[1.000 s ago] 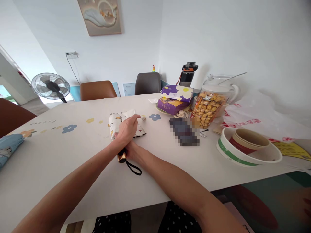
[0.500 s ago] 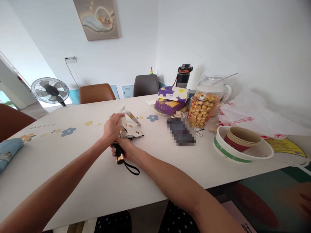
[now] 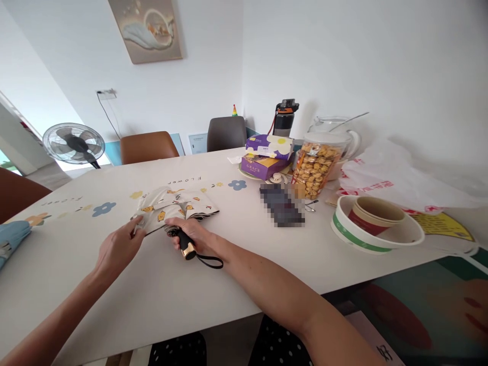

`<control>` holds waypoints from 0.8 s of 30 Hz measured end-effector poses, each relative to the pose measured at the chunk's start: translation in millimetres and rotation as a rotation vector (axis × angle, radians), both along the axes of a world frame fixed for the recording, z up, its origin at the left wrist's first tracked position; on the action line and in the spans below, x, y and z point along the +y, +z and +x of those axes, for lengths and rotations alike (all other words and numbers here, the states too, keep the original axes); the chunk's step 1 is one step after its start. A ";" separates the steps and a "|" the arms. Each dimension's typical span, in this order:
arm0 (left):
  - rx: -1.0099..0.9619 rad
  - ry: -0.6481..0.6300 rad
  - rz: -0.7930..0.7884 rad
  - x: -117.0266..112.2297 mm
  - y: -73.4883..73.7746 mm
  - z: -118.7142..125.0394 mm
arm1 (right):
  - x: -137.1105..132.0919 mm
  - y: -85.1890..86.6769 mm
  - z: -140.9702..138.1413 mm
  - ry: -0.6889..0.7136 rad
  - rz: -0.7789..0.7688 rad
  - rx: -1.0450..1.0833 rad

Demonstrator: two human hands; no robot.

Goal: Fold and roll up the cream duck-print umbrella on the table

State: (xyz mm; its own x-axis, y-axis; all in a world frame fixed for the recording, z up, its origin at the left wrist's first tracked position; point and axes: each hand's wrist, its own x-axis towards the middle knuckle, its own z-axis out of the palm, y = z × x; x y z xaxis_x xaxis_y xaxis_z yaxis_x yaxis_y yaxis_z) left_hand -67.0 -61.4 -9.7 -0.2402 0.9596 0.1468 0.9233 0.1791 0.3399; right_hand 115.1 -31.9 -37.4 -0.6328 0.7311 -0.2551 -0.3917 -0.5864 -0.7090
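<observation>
A folding umbrella (image 3: 163, 207) with a cream canopy and small yellow-orange prints lies loosely folded over the white table. My right hand (image 3: 192, 234) is wrapped round it where the canopy meets the black handle with its gold band; a black wrist strap hangs from the end. To the left, my left hand (image 3: 121, 243) pinches the canopy's edge between thumb and fingers, drawing a fold of cloth out sideways. The umbrella's far tip is hidden under the spread cloth.
On the right stand a plastic jar of snacks (image 3: 316, 165), paper bowls (image 3: 358, 239), a purple box (image 3: 263, 165) and a blurred dark phone-like object (image 3: 282, 204). A light-blue folded cloth item (image 3: 15, 239) lies at the table's left edge. Chairs and a fan (image 3: 74, 145) stand beyond.
My left hand has moved from the canopy above my right hand down to the left, pulling a cloth fold out flat. My right hand keeps its hold near the handle.
</observation>
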 end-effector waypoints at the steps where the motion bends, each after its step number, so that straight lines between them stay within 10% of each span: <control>1: -0.030 0.000 -0.021 0.5 -5.0 -2.0 | 0.2 0.1 0.8 0.009 0.000 0.013; 11: -0.158 -0.051 -0.021 15.2 -25.5 -12.4 | 0.3 0.0 1.4 -0.004 0.029 0.014; 19: -0.318 0.038 0.217 12.0 -27.8 -16.1 | -8.4 -2.8 -6.9 -0.207 0.378 -0.255; 24: -0.414 0.029 0.335 5.7 -18.0 -0.5 | -3.4 -6.2 -9.7 -0.203 0.225 -0.287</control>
